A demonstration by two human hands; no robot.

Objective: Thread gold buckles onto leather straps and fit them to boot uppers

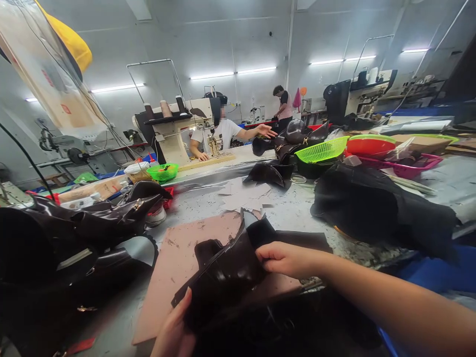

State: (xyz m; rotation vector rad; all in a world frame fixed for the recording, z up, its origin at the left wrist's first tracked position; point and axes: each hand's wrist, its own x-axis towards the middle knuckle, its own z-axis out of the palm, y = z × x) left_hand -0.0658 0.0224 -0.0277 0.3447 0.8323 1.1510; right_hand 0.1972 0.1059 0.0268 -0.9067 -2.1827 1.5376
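A glossy dark brown leather shoe upper (232,265) is tilted over a pinkish board (178,253) on the table in front of me. My left hand (177,325) grips its lower left edge, the thumb lying on top and the other fingers mostly hidden beneath. At its right side, my right hand (280,259) pinches the edge near the opening, fingers curled in. Behind it, a flat dark leather strip (305,240) lies on the board's far right side. Black material (290,322) fills the space below, close to my body.
Dark leather uppers (119,218) are heaped at left, with black sheet material (372,208) at right. White paper pieces (245,193) lie beyond the board. Green (323,149) and red (372,145) baskets stand at back right. A co-worker (223,131) sits behind a sewing machine (174,129), one arm outstretched.
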